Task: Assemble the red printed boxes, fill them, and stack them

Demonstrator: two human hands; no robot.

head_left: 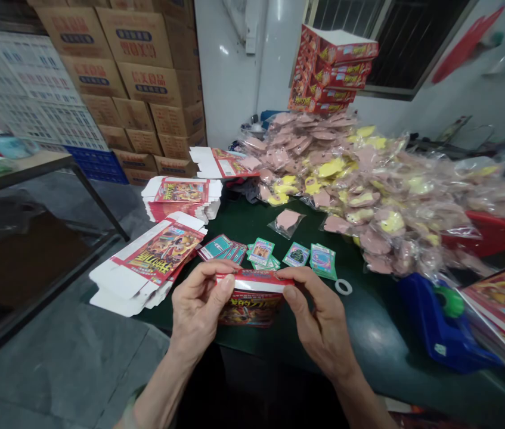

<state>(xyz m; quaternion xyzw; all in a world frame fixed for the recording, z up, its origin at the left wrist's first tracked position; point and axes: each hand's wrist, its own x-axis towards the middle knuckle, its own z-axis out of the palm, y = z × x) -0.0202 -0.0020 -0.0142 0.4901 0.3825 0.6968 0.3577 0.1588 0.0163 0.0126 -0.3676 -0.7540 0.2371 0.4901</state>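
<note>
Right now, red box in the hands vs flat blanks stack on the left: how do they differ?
The red box is up between the left hand and right hand, while the blanks lie on the green table. The box looks folded into shape; the blanks are flat, white flaps spread. Both carry red cartoon print.

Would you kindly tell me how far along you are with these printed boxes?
Done, it seems: the red cartons stacked by the window. In hand: one red printed box, pinched between the left hand and right hand. Left: the flat box blanks and the heap of bagged pink and yellow pieces.
</note>
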